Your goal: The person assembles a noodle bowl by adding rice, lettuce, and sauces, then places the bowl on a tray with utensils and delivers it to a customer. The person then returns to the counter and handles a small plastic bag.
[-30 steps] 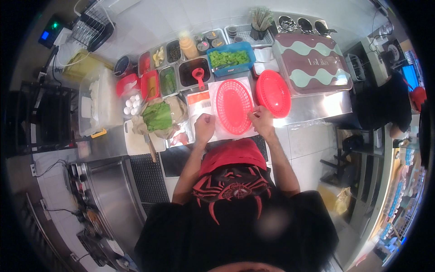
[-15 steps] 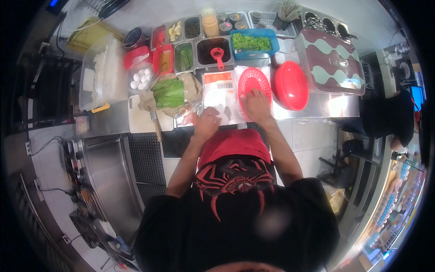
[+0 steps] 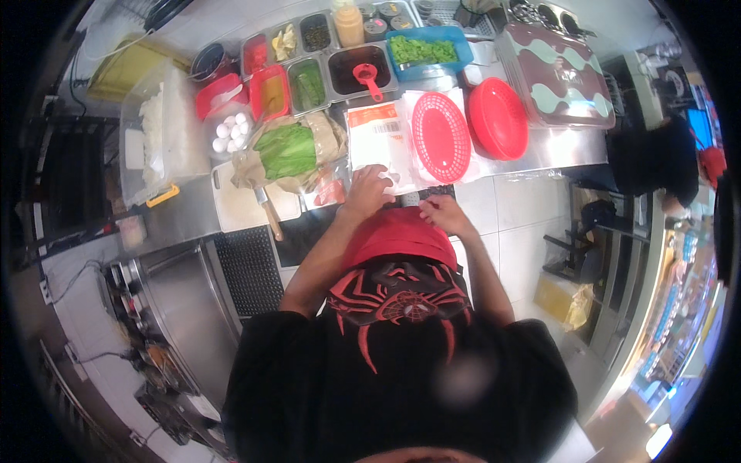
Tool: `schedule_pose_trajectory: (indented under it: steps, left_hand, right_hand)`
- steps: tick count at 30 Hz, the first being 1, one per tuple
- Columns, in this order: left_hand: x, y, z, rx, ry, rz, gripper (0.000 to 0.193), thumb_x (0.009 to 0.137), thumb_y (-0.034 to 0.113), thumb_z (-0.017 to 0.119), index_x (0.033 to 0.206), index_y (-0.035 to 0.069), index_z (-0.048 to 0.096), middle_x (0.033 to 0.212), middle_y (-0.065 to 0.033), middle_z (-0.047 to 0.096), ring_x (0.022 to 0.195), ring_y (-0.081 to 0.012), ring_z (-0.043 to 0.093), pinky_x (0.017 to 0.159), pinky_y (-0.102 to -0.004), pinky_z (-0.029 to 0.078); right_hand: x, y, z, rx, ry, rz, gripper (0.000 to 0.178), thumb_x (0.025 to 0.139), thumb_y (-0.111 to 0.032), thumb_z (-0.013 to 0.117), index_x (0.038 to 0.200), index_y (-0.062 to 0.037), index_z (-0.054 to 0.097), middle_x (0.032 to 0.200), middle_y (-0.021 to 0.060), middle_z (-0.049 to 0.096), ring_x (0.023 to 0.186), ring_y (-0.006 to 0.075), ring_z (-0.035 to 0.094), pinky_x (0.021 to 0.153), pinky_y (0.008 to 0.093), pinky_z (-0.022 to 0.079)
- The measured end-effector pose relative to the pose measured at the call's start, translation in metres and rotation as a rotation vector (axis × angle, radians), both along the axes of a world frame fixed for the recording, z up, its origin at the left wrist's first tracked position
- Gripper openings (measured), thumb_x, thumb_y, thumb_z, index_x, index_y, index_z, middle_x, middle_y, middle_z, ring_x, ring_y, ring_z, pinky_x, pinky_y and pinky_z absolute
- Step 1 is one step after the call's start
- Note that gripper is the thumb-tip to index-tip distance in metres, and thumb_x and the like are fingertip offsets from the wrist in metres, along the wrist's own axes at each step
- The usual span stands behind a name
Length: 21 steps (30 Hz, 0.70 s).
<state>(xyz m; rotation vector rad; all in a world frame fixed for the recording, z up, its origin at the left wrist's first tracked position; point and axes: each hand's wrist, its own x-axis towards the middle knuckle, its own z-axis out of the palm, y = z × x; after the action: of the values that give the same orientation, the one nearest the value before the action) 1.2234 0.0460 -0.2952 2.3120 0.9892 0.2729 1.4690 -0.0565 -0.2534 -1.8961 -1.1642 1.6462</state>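
Observation:
My left hand (image 3: pixel 369 191) rests with fingers apart on the near edge of a white paper sheet with an orange band (image 3: pixel 376 147). Just off the counter's front edge is my right hand (image 3: pixel 444 214), its fingers loosely bent and apart, with nothing visible in them. Beyond it, a red oval plastic basket (image 3: pixel 441 137) lies on white paper (image 3: pixel 412 166). To that basket's right sits a second red basket (image 3: pixel 498 119). Left of the sheet, green lettuce leaves (image 3: pixel 285 151) lie on brown paper (image 3: pixel 247 170).
A knife (image 3: pixel 269 213) lies across a white cutting board (image 3: pixel 231 204), its handle past the counter edge. Behind stand eggs (image 3: pixel 231 131), a dark-sauce tray (image 3: pixel 347 69) with a red ladle (image 3: pixel 367 77), and a blue tub (image 3: pixel 409 71) of chopped greens. A person (image 3: pixel 656 162) is at the right.
My right hand has come out of the nearer red basket and drawn back toward my body. The left hand has shifted slightly right and farther onto the sheet. The whole view has tilted a little.

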Motion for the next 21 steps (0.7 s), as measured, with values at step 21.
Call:
schedule_pose_trajectory:
  steps: [21]
  left_hand:
    - [-0.008, 0.003, 0.0, 0.023, -0.078, 0.012, 0.021, 0.088, 0.017, 0.077, 0.107, 0.007, 0.077, 0.125, -0.0124, 0.065, 0.119, -0.0326, 0.061, 0.101, -0.046, 0.048]
  right_hand:
    - [-0.06, 0.009, -0.025, 0.508, -0.253, 0.085, 0.026, 0.091, -0.013, 0.072, 0.115, -0.003, 0.072, 0.111, 0.0222, 0.071, 0.106, 0.0372, 0.071, 0.093, 0.0454, 0.056]
